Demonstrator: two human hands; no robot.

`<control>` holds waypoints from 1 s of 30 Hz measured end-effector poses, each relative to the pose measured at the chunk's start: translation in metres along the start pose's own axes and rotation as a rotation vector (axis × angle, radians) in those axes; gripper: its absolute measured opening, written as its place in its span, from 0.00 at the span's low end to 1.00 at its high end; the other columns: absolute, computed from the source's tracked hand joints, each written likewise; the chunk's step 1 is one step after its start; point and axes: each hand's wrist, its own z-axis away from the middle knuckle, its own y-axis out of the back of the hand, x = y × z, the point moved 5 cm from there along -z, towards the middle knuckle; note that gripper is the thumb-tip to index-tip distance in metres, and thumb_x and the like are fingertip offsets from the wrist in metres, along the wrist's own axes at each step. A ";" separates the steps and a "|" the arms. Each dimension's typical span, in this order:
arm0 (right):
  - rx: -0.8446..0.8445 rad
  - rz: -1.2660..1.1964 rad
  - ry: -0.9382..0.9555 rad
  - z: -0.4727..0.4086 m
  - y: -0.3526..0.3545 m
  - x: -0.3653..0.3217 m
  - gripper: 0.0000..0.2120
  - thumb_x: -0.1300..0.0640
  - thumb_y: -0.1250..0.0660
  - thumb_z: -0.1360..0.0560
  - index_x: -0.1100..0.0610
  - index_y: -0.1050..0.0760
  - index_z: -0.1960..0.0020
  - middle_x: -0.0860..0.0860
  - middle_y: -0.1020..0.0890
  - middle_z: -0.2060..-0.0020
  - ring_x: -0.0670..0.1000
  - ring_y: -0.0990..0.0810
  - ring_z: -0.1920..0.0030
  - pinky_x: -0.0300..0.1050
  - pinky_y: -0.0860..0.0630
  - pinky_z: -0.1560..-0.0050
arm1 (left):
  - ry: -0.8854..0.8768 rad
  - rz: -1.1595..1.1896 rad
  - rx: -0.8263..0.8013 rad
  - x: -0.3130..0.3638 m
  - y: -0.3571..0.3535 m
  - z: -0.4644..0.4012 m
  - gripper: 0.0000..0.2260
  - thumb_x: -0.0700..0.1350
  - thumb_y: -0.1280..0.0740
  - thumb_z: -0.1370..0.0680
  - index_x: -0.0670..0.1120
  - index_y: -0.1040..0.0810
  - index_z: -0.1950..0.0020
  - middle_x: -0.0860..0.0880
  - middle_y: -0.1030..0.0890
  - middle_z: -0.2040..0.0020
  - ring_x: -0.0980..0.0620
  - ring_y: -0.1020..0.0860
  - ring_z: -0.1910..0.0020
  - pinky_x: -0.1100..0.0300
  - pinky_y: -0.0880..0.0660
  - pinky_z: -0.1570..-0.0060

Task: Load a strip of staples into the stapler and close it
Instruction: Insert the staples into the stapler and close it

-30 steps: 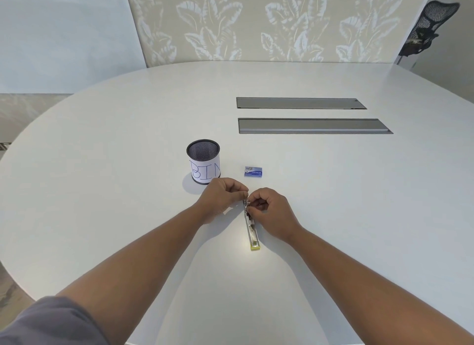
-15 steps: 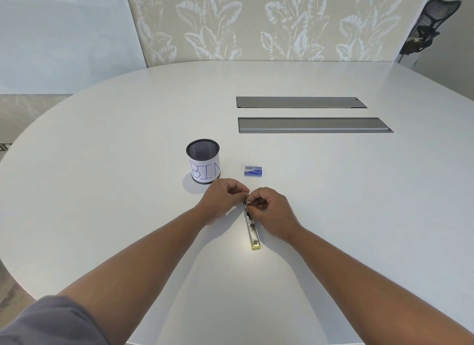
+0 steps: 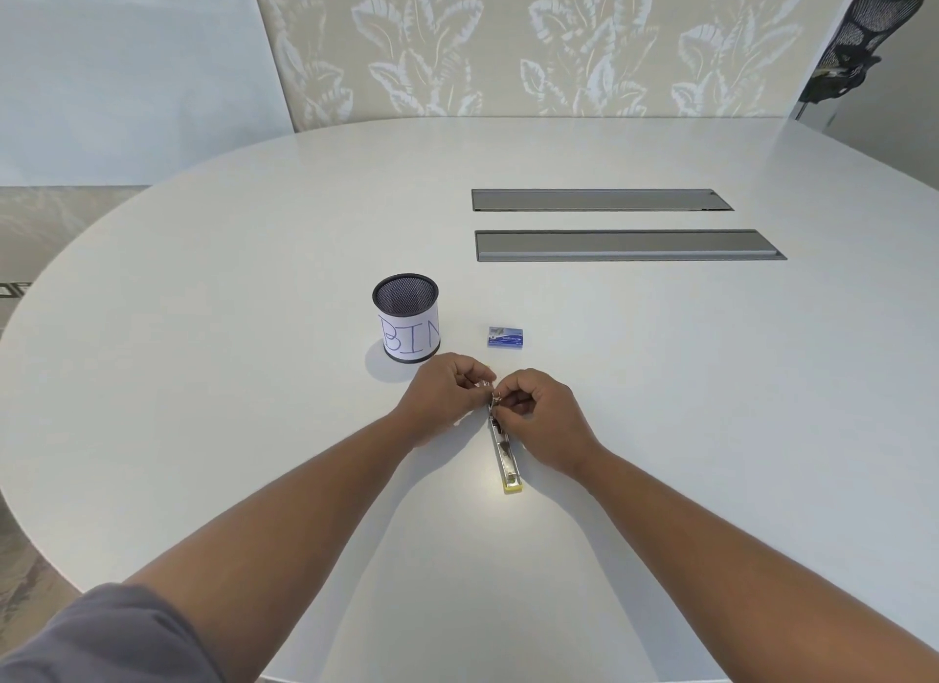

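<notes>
The stapler (image 3: 504, 446) lies opened out lengthwise on the white desk (image 3: 660, 403), yellow end toward the person; both hands meet at its far end. The left hand (image 3: 447, 390) and right hand (image 3: 541, 413) curl their fingers in a pinching grip on small metal there; whether that is the staple strip I cannot tell; a blue staple box (image 3: 505, 337) sits just beyond, beside a mesh cup (image 3: 406, 319) marked BIN.

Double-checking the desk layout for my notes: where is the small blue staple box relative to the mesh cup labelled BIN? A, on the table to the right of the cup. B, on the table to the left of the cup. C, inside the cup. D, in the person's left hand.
A: the blue staple box lies flat on the table, apart from and right of the mesh cup.
</notes>
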 end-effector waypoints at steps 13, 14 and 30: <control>-0.011 -0.005 -0.031 -0.001 0.001 0.000 0.10 0.68 0.29 0.30 0.53 0.20 0.55 0.51 0.16 0.61 0.52 0.16 0.60 0.52 0.17 0.53 | 0.058 -0.041 -0.039 0.005 -0.001 -0.003 0.22 0.36 0.24 0.29 0.44 0.23 0.35 0.48 0.24 0.55 0.52 0.26 0.61 0.63 0.27 0.60; -0.009 -0.004 -0.031 -0.001 0.001 -0.001 0.10 0.68 0.29 0.30 0.53 0.20 0.55 0.51 0.16 0.60 0.52 0.16 0.59 0.52 0.17 0.53 | 0.062 -0.053 -0.040 0.005 -0.002 -0.004 0.22 0.36 0.25 0.29 0.44 0.23 0.36 0.48 0.24 0.55 0.52 0.26 0.61 0.62 0.27 0.59; -0.023 -0.001 -0.015 0.000 0.000 -0.003 0.09 0.67 0.28 0.29 0.54 0.20 0.56 0.48 0.17 0.61 0.46 0.18 0.62 0.38 0.21 0.56 | 0.120 0.006 0.127 0.000 -0.002 -0.012 0.10 0.39 0.29 0.26 0.47 0.17 0.46 0.51 0.18 0.57 0.53 0.22 0.61 0.61 0.25 0.66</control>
